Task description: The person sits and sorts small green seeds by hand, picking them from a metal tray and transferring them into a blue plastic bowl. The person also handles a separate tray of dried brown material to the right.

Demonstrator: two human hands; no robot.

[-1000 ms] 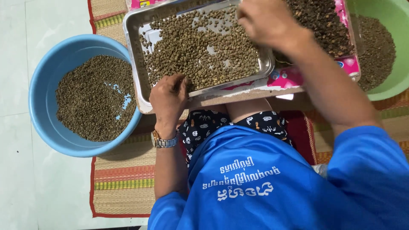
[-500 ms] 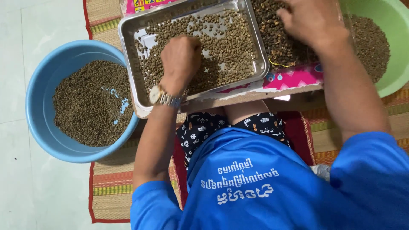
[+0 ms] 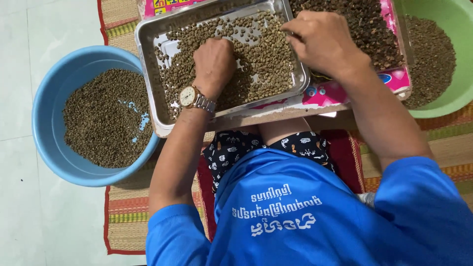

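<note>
While the left hand (image 3: 213,64) lay curled, knuckles up, on the greenish beans (image 3: 266,59) in the metal tray (image 3: 148,34), the right hand (image 3: 322,42) pinched loosely at the tray's right rim; whether it held a bean I cannot tell. That tray sat on a low pink-edged surface (image 3: 345,91) above a woven mat (image 3: 128,212) and pale tiled floor (image 3: 44,226), between 2 bean-filled basins, blue (image 3: 47,148) and green (image 3: 460,29).

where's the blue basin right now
In the head view the blue basin sits on the person's left, on the floor at the woven mat's edge, right beside the metal tray where the left hand rests among the beans.
</note>
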